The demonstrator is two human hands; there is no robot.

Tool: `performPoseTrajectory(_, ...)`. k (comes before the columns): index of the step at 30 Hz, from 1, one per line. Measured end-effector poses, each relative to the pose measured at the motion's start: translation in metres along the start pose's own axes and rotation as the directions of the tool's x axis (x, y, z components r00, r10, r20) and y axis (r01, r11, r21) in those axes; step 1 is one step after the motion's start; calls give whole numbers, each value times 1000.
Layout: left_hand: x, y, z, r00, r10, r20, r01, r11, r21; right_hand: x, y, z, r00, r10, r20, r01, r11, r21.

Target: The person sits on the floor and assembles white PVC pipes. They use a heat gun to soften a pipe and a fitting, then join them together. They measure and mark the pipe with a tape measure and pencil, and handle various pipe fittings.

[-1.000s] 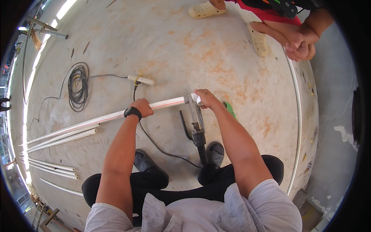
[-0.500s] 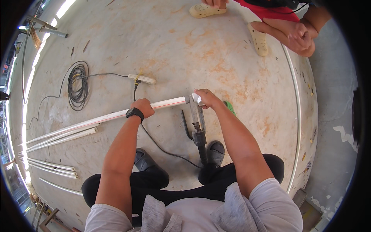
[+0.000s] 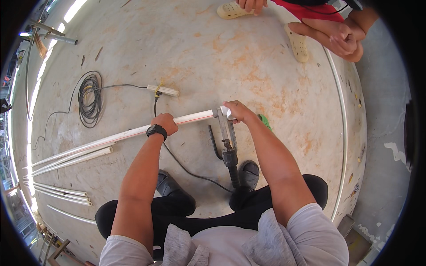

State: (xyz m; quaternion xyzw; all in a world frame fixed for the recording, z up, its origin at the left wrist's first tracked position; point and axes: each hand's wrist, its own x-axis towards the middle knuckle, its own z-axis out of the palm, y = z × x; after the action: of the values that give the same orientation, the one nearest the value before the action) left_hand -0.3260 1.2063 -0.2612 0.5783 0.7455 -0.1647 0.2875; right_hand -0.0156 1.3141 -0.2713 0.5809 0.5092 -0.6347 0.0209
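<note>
A long white plastic pipe (image 3: 195,117) with a red stripe runs from the far left to the middle. My left hand (image 3: 165,123) is wrapped round it a short way from its right end. That end meets the grey heating die of a pipe welding tool (image 3: 230,158), whose dark handle points down between my feet. On the die's other side sits a white pipe fitting (image 3: 226,111), with my right hand (image 3: 237,111) closed round it. Pipe, die and fitting lie in one line. The tool's bent black stand (image 3: 214,142) rests at its left.
Several more white pipes (image 3: 91,155) lie at left on the concrete floor. A coiled black cable (image 3: 91,99) leads to a white power strip (image 3: 163,90); the tool's cord runs from it. Something green (image 3: 265,122) lies beyond my right forearm. Another person's yellow clog (image 3: 298,42) is at top right.
Both my hands keep their grip, and the pipe, tool and fitting stay almost where they were. The view has shifted very slightly. The other person's hands have moved a little.
</note>
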Motion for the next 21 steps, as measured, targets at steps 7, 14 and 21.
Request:
performPoseTrajectory(7,-5,5,-2,1000,-14,-14,14,1000,4,2,-1,1,1000,21,14,-21,1000,0)
performPoseTrajectory(14,-12,8,-5,1000,4,-21,-3,1000,18,3,-2,-1,999,45,24,-45,999,6)
performPoseTrajectory(21,-11,8,0,998,-16,-62,15,1000,-16,4,-2,-2,999,27,40,-26,999,-23)
